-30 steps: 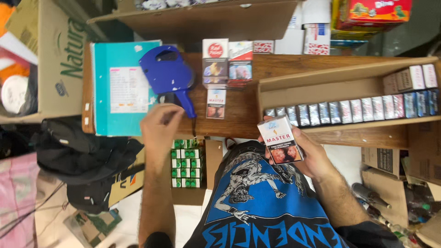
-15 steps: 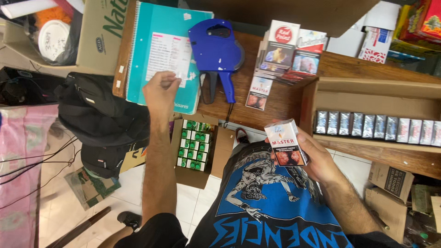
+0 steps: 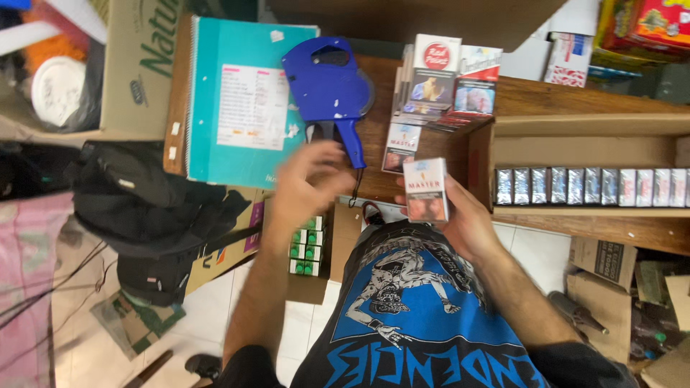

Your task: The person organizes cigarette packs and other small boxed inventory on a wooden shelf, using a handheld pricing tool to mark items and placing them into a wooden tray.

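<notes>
Wooden counter (image 3: 532,97): teal notebook (image 3: 237,108), blue price-label gun (image 3: 329,90), cigarette packs (image 3: 445,79) (stacked), open carton (image 3: 575,154).

A right hand (image 3: 460,219) grips a white cigarette pack (image 3: 425,189) upright while the blurred left hand (image 3: 310,183) hovers beside a blue price-label gun (image 3: 329,90) on the wooden tabletop (image 3: 546,97)

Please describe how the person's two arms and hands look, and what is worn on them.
Both forearms are bare: no sleeves, gloves or watch show. The left hand is motion-blurred; the right hand is sharper. No rings can be made out.
</notes>
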